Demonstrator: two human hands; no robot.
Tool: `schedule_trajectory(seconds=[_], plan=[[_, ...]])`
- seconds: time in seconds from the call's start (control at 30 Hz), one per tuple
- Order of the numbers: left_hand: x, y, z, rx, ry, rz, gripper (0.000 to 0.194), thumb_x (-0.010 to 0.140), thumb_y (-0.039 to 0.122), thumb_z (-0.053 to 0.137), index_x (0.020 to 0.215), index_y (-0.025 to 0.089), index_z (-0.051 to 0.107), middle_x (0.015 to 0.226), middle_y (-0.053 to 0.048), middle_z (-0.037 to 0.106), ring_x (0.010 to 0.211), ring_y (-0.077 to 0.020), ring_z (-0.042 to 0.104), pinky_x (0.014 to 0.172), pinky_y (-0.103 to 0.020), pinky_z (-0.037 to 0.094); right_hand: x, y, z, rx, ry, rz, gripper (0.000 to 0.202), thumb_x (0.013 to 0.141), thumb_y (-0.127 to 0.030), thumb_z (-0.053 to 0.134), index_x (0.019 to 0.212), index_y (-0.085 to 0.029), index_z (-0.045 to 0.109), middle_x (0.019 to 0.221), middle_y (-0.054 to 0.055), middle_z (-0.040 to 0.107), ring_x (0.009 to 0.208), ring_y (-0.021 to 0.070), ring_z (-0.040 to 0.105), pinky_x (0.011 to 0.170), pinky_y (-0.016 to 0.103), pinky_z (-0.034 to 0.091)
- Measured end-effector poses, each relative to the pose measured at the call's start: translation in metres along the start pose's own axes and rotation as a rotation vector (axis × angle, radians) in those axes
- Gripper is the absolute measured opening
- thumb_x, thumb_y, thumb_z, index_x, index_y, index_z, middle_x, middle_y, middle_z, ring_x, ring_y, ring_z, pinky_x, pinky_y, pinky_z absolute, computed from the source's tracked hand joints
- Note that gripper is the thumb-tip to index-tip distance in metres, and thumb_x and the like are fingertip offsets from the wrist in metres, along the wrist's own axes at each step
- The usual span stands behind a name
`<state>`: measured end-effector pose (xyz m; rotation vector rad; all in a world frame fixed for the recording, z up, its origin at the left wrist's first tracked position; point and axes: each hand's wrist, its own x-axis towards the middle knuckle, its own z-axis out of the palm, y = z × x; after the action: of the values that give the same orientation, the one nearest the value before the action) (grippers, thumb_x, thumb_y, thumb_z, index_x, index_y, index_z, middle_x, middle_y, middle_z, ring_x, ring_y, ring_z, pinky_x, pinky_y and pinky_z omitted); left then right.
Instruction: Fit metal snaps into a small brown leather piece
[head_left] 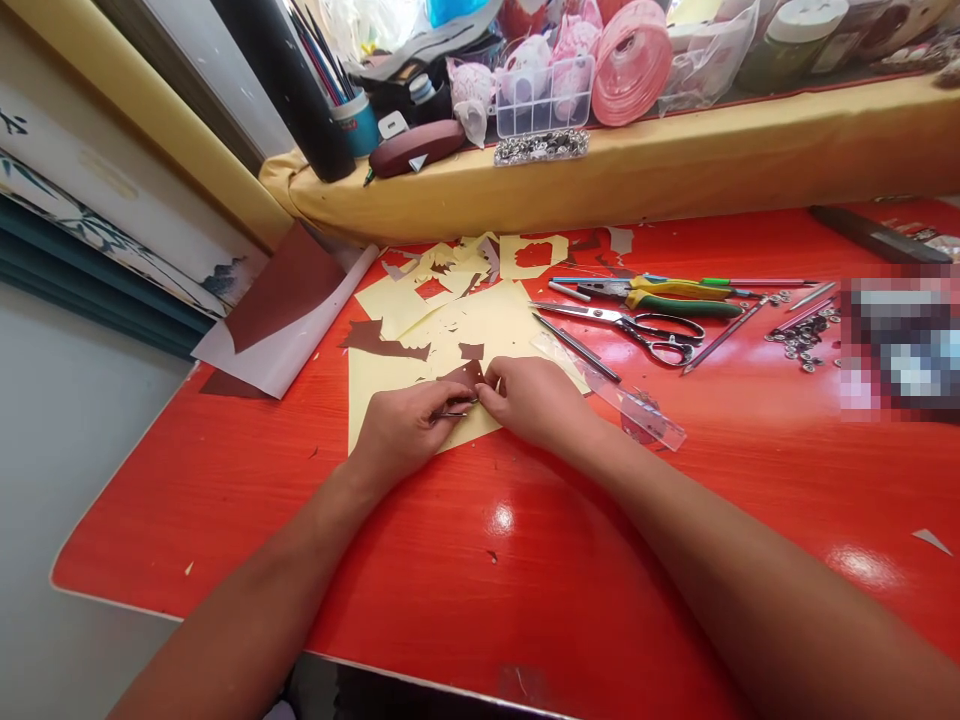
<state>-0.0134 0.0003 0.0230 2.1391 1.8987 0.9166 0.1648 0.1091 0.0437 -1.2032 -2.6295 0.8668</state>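
Note:
Over the yellow paper sheet [499, 318], a small dark brown piece [466, 374] with a few pale dots is held between both hands. My left hand [401, 425] is closed on its left side. A thin metallic item [453, 413] also shows at those fingers; its kind I cannot make out. My right hand [532, 400] pinches the right edge of the brown piece with thumb and forefinger. Just beyond the fingertips lies a small brown scrap [472, 351], and a larger brown offcut [382, 340] lies to its left.
Scissors [637, 325], pliers [652, 294], a black pen [577, 348] and a clear ruler [637, 405] lie on the right. Metal snaps [806, 340] are scattered farther right. At left stands a curled brown sheet [281, 300]. A cloth-covered ledge [637, 170] bounds the red table [420, 560].

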Motion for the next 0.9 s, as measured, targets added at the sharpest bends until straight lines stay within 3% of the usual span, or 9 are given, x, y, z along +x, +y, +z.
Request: schedule_trajectory(seconds=[0.07,0.17,0.27,0.37,0.43,0.7,0.9], plan=[[0.001,-0.001,0.0,-0.038,0.025,-0.15,0.022,0.096,0.03,0.069,0.115,0.025,0.079,0.082,0.002,0.077,0.065,-0.013,0.065,0.063,-0.026,0.05,-0.001,-0.001,-0.001,0.005,0.0,-0.005,0.021,0.098,-0.029,0.059,0.097,-0.02,0.078,0.09,0.008,0.08,0.081,0.022,0.066,0.061,0.031,0.033],[0.004,-0.006,-0.002,-0.044,0.05,-0.366,0.038,0.095,0.045,0.072,0.128,0.026,0.076,0.063,0.006,0.058,0.056,-0.013,0.052,0.055,-0.027,0.043,-0.002,-0.002,-0.002,0.005,-0.004,0.0,0.023,0.099,-0.032,0.058,0.094,-0.02,0.077,0.087,0.008,0.079,0.077,0.0215,0.065,0.06,0.032,0.031],[0.007,-0.008,-0.005,-0.029,-0.003,-0.467,0.048,0.094,0.058,0.069,0.129,0.026,0.076,0.063,0.005,0.057,0.059,-0.0149,0.054,0.055,-0.028,0.041,-0.002,-0.003,-0.002,0.0,-0.004,-0.002,0.023,0.099,-0.033,0.059,0.092,-0.02,0.077,0.087,0.008,0.079,0.077,0.0213,0.065,0.059,0.031,0.03],[0.01,-0.006,-0.008,0.023,-0.064,-0.49,0.055,0.089,0.069,0.07,0.123,0.027,0.078,0.071,0.001,0.068,0.065,-0.018,0.062,0.055,-0.029,0.042,0.0,-0.001,0.0,0.002,0.002,-0.007,0.023,0.099,-0.033,0.059,0.095,-0.02,0.077,0.088,0.008,0.079,0.079,0.0218,0.066,0.06,0.031,0.031],[0.01,-0.004,-0.008,0.069,-0.081,-0.467,0.053,0.087,0.069,0.072,0.121,0.028,0.079,0.074,0.0,0.071,0.067,-0.019,0.065,0.055,-0.029,0.041,0.001,0.0,0.001,0.008,0.009,0.002,0.021,0.098,-0.031,0.06,0.096,-0.02,0.077,0.089,0.008,0.079,0.079,0.0219,0.066,0.06,0.03,0.032],[0.01,-0.006,-0.006,0.082,-0.047,-0.393,0.039,0.09,0.059,0.073,0.113,0.028,0.08,0.076,0.0,0.074,0.065,-0.018,0.066,0.054,-0.028,0.04,0.001,0.0,0.002,-0.006,0.007,0.011,0.022,0.098,-0.032,0.059,0.098,-0.02,0.078,0.086,0.008,0.078,0.078,0.0214,0.065,0.061,0.03,0.032],[0.011,-0.004,-0.008,0.049,-0.064,-0.436,0.039,0.09,0.059,0.072,0.111,0.027,0.08,0.072,0.001,0.071,0.065,-0.018,0.064,0.055,-0.028,0.04,0.001,-0.001,0.002,-0.009,0.0,0.018,0.023,0.099,-0.033,0.059,0.101,-0.02,0.079,0.086,0.008,0.078,0.077,0.0217,0.065,0.062,0.031,0.033]])
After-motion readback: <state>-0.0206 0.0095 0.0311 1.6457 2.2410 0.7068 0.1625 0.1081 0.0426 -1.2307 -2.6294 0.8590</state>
